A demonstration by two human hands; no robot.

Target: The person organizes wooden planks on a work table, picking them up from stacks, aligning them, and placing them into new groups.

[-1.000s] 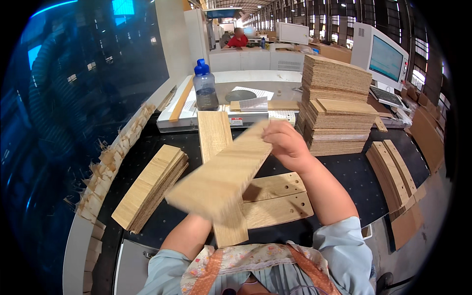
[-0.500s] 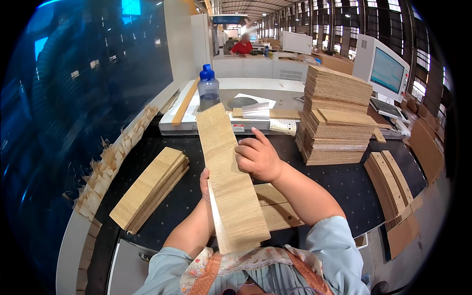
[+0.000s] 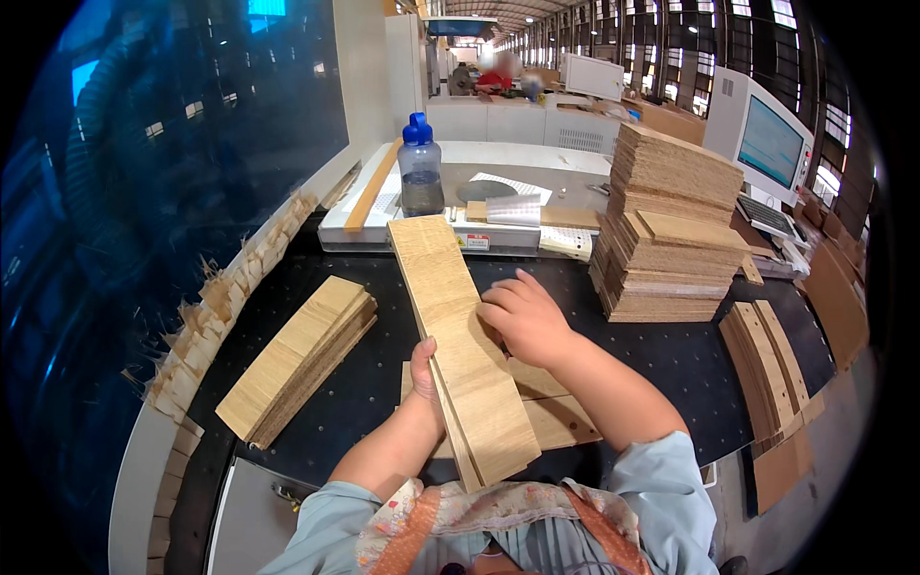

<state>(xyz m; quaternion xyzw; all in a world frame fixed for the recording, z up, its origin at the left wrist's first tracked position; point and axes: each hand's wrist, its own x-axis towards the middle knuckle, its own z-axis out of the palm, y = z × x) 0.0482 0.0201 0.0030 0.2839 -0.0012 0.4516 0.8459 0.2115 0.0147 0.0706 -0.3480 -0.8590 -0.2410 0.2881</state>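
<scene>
Two or more long, thin wooden boards (image 3: 460, 335) with a light wood grain lie loosely together, tilted in front of my chest. My left hand (image 3: 425, 372) grips them from below, its thumb on their left edge and its fingers hidden underneath. Curled at the right edge of the top board is my right hand (image 3: 525, 318), its fingertips partly hidden. Beneath the held boards, more boards (image 3: 556, 424) with small holes lie flat on the black table (image 3: 335, 422). A neat stack of boards (image 3: 297, 359) rests to the left.
A tall stack of boards (image 3: 671, 230) stands at the right, beside strips with holes (image 3: 767, 364). Farther back are a blue-capped water bottle (image 3: 420, 177), papers (image 3: 515, 209) and a monitor (image 3: 771, 139). Torn flaps (image 3: 230, 297) edge the machine's blue window at left. Someone in red sits far off.
The boards have shifted slightly right and turned, so a lower one shows more along the left edge. My right index finger has curled in. The view has shifted a little.
</scene>
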